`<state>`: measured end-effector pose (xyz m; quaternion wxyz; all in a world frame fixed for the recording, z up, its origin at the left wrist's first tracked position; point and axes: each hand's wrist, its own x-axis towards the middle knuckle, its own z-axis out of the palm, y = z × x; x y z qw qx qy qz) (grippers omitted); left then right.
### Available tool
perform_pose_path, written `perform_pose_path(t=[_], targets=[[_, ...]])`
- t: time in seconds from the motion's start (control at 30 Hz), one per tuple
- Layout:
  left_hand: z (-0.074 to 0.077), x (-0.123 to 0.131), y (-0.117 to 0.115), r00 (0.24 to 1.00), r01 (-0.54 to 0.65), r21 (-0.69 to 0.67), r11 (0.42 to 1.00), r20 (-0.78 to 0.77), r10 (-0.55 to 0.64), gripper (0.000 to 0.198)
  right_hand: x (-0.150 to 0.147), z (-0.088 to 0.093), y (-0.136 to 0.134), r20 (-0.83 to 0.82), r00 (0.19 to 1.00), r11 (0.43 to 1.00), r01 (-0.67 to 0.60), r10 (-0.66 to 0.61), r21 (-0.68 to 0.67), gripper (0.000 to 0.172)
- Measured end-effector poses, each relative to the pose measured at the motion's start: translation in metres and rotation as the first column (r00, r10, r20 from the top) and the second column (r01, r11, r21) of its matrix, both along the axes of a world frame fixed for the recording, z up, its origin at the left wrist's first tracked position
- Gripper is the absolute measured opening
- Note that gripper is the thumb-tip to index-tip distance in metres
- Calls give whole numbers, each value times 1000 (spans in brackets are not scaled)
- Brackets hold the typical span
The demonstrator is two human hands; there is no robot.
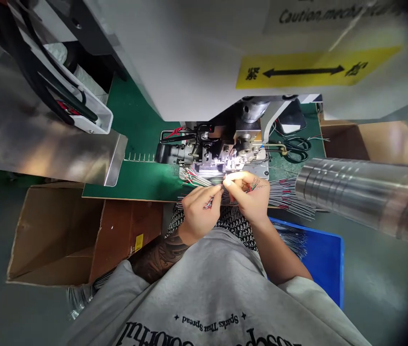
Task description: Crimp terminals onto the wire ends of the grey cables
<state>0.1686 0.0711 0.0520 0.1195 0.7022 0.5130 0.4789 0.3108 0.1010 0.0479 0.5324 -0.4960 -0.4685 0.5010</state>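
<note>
Both hands meet at the front of a lit crimping machine (222, 156). My left hand (202, 206) is closed, thumb and forefinger pinched, with thin wires (208, 203) showing between its fingers. Close beside it, my right hand (250, 194) pinches at the fingertips, and red and green wire ends (251, 186) stick out from its grasp. The very tips of the fingers nearly touch, and what lies right between them is too small to make out. A bundle of grey wires (286, 197) lies beyond my right hand, and more stripped wire ends (193, 177) lie left of the fingers.
A strip of terminals (139, 157) runs into the machine from the left over the green table (135, 180). A metal cylinder (355, 192) juts in at right. Cardboard boxes (56, 235) and a blue bin (328, 259) stand below; black-handled scissors (296, 150) lie at the back right.
</note>
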Motion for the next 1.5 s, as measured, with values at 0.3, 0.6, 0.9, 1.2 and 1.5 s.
perform_pose_path(t=[0.3,0.6,0.9,1.2,1.5], targets=[[2,-3,0,975,-32,-26,999,-223,26,8,-2,-2,-1,-15,997,997,72,-72,9,12],[1,-4,7,999,32,-69,997,-16,-33,8,-3,-2,-2,-38,997,997,72,-71,26,30],[23,2,18,993,42,-180,983,118,-21,6,10,8,5,47,996,996,74,-71,-49,20],[22,2,18,988,129,-139,982,101,-116,9,8,8,4,-14,998,997,61,-62,-47,16],[23,3,13,981,183,-124,975,91,-173,21,6,32,11,85,991,993,-96,102,-74,20]])
